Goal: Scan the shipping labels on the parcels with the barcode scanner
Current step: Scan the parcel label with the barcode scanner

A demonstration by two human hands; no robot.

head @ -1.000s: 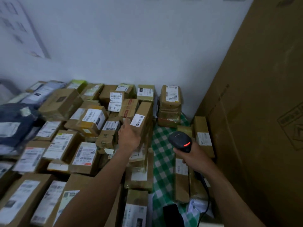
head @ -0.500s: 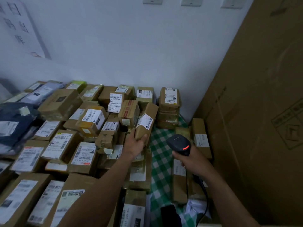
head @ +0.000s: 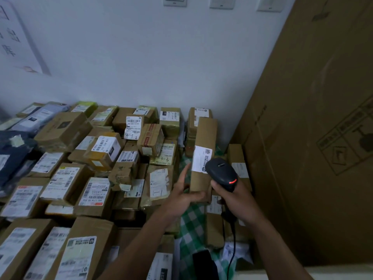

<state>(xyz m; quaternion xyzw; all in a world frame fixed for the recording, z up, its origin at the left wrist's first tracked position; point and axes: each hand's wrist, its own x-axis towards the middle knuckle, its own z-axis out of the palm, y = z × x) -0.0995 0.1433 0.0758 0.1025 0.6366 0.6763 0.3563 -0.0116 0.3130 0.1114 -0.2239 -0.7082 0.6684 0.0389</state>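
Nearest, the right hand (head: 238, 196) grips the barcode scanner (head: 222, 173), nose aimed away, while the left hand (head: 181, 197) pinches the long parcel (head: 204, 136) at its lower end. Within the last second that parcel has come off the pile (head: 101, 150) to hang over the green checked cloth (head: 189, 233), so a scan looks ready. It stands nearly upright, long axis rising toward the wall, shipping label (head: 200, 158) facing the scanner.
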